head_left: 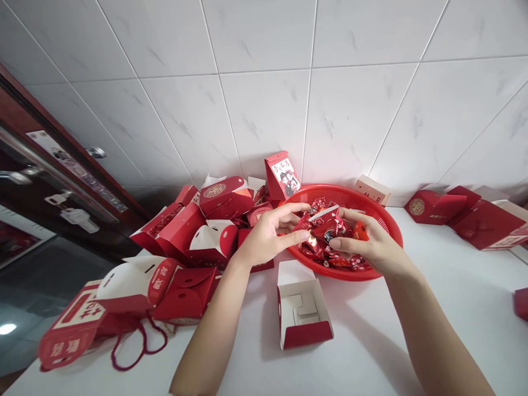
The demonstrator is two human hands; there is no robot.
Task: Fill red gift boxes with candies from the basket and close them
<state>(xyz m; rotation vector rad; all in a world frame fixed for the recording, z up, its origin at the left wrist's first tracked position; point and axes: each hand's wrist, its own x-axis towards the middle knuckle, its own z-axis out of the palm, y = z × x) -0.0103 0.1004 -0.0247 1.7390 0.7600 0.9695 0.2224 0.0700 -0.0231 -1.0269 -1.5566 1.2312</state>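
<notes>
Over a red plastic basket (394,231) of wrapped candies (342,263), both my hands are closed on several of the red packets. My left hand (274,231) comes from the left, its thumb and fingers curled round red candy wrappers (303,223). From the right, my right hand (373,242) pinches more candies, among them an orange packet (360,231) by its fingers. An open gift box (305,333), red outside and white inside, stands on the white table just in front of the basket; no candy shows in it.
Red gift boxes (225,198) crowd the table's left side, some with open flaps, one with a dark red cord (144,344). An upright printed box (282,175) leans at the tiled wall (264,104). More boxes (437,206) lie right. A cabinet door with keys (78,217) is left.
</notes>
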